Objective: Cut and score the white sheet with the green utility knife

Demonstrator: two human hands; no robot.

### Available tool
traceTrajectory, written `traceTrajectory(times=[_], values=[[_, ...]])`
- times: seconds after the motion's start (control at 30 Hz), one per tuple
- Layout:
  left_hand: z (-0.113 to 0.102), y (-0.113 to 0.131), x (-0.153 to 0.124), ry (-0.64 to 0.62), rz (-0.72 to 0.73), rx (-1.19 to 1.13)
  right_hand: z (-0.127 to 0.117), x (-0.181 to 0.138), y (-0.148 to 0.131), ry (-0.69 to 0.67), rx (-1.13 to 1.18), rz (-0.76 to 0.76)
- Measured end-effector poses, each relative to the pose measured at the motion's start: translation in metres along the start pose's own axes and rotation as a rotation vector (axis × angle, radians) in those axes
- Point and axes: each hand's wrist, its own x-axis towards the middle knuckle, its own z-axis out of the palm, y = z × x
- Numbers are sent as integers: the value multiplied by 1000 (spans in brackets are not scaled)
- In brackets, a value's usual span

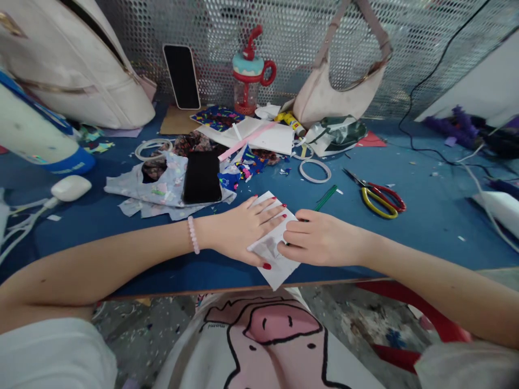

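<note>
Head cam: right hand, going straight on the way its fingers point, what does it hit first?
The right hand points left across the white sheet of paper. First in line is the left hand, pressed flat on the same sheet, very close. Whether they already touch is unclear.

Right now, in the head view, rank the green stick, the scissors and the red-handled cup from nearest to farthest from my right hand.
1. green stick, just beyond the right hand.
2. scissors, out to its right.
3. red-handled cup, far back by the mesh wall.
</note>
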Motion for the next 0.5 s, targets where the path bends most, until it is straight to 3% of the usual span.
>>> traceTrajectory(times=[0.5], values=[[1,0,0,5,-5,-16,-1,-1,0,-18,-13,-5]])
